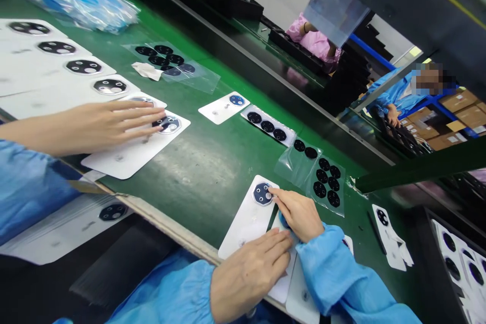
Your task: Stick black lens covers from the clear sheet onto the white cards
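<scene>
A white phone-shaped panel (248, 215) lies tilted on the bench, with a dark round camera sticker (261, 194) at its top end. My right hand (301, 215) has its fingers bent together, the fingertips on the sticker's right edge. Below it, my left hand (252, 273) rests flat, fingers stretched out, over the lower right of that panel and neighbouring white panels (304, 293). What lies under its palm is hidden. Part of another panel (347, 243) shows behind my right sleeve.
At left, a co-worker's hand (102, 124) lies on a white panel (129, 154) beside several more. Clear sheets of black stickers (326, 182), a sticker strip (268, 125) and a small panel (222, 108) lie across the bench. A black tray (421, 233) stands right.
</scene>
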`<action>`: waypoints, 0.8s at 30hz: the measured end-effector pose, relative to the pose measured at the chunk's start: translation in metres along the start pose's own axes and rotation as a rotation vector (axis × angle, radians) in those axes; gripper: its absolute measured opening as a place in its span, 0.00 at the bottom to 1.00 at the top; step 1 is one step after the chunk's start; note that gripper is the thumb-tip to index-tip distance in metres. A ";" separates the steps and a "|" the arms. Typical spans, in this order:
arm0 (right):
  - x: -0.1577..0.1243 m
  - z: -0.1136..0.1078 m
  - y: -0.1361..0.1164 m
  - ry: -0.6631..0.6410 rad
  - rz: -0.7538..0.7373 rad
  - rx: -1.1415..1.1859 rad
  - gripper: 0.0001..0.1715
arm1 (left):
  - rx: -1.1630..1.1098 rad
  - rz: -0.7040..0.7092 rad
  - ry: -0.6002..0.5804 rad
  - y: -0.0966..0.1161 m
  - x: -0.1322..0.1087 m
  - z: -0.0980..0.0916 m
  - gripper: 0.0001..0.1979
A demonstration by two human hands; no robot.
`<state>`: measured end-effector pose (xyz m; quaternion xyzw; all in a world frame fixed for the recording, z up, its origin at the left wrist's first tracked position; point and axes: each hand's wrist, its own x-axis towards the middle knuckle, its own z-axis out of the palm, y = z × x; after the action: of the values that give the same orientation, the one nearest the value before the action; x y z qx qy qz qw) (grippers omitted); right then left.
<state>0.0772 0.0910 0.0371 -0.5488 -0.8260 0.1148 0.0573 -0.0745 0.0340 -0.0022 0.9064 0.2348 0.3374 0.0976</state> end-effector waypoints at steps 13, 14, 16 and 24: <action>0.008 0.018 -0.006 0.061 0.002 -0.091 0.19 | 0.152 -0.140 -0.038 -0.020 -0.016 -0.011 0.15; 0.007 0.018 -0.006 0.065 0.009 -0.088 0.19 | 0.149 -0.147 -0.038 -0.020 -0.016 -0.010 0.14; 0.006 0.015 -0.006 0.070 0.020 -0.074 0.17 | 0.141 -0.157 -0.042 -0.020 -0.016 -0.010 0.14; 0.036 0.005 0.006 0.067 0.099 -0.003 0.07 | 0.095 -0.177 -0.014 -0.019 -0.015 -0.011 0.13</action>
<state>0.0674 0.1254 0.0296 -0.5926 -0.7957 0.0978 0.0781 -0.0984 0.0437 -0.0086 0.8880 0.3290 0.3095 0.0854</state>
